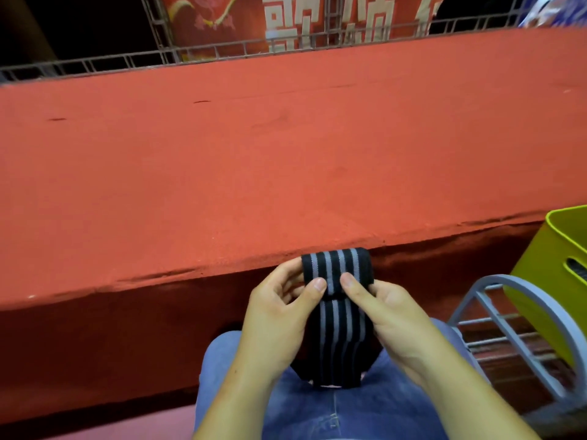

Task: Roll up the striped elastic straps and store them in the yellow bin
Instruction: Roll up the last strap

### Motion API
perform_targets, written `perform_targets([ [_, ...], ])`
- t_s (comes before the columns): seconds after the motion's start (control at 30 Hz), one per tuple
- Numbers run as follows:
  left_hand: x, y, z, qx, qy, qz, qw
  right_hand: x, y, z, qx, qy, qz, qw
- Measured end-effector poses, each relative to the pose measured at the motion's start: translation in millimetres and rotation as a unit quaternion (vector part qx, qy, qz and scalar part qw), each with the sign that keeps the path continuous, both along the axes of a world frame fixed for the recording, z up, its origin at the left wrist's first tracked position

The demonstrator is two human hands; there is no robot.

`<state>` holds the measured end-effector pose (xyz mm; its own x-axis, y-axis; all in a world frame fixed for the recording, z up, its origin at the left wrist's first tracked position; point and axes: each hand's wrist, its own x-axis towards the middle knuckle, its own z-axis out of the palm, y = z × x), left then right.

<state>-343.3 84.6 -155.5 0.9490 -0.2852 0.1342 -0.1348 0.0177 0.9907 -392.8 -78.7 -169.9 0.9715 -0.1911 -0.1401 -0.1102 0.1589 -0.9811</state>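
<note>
Left hand (pixel 279 312) and right hand (pixel 390 315) pinch the striped strap (pixel 336 265); characters on the banner (pixel 222 20) are cropped.

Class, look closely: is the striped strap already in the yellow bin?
No, the left hand and right hand grip the strap over the lap, apart from the bin.

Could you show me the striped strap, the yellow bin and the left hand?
striped strap (pixel 336 338): head view, the unrolled length below the roll.
yellow bin (pixel 540 274): head view, its outer side wall.
left hand (pixel 279 312): head view, back of the hand.
</note>
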Motion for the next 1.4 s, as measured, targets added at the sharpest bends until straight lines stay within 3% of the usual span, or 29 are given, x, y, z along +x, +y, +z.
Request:
perform_targets([
  [0.23,-1.9,-2.1,-8.8,-0.011,0.001,0.033,0.999,-1.5,1.9,-16.4,-0.006,0.04,0.008,0.999],
  [0.43,-4.4,-11.2,-22.0,-0.026,0.012,0.044,0.999,-3.9,3.1,-33.6,0.01,0.023,-0.038,0.999],
  [0.7,-6.1,-14.9,-22.7,-0.035,-0.01,0.064,0.997,-4.3,1.0,-38.8,0.04,0.063,0.01,0.997],
  [0.87,-7.9,-16.1,-23.6,-0.025,-0.024,0.034,0.999,-7.6,-3.5,-34.7,0.089,0.043,0.022,0.995],
  [1.4,-11.7,-21.3,-21.4,-0.031,0.039,0.015,0.999,-9.2,-8.4,-22.5,0.067,-0.009,-0.016,0.998],
])
